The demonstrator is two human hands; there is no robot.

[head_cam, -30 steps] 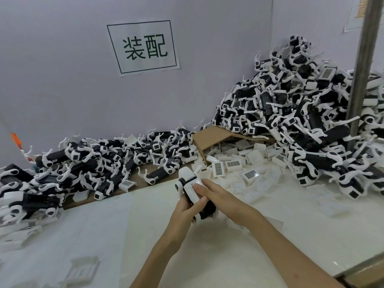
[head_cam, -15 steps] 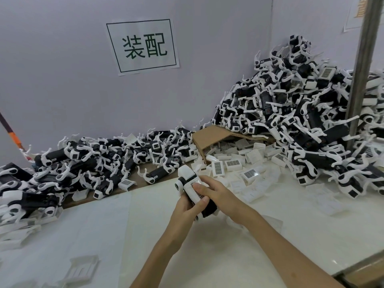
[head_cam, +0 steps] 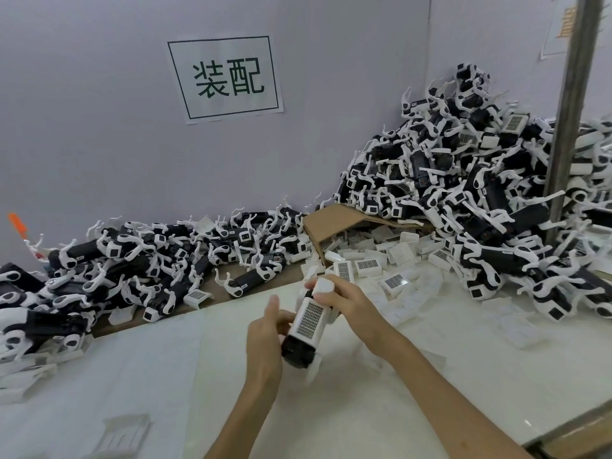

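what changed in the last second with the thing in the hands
The black-and-white device was turned in the hands: its black end swung left toward the person, and its white grille face now shows. The right hand slid off that face to grip the far white end; the left hand holds the left side. The piles of parts, the cardboard and the wall sign stayed put.

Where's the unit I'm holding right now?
Head view, centre: the unit is held over the white table between the left hand and right hand, just in front of the loose white covers by the cardboard.
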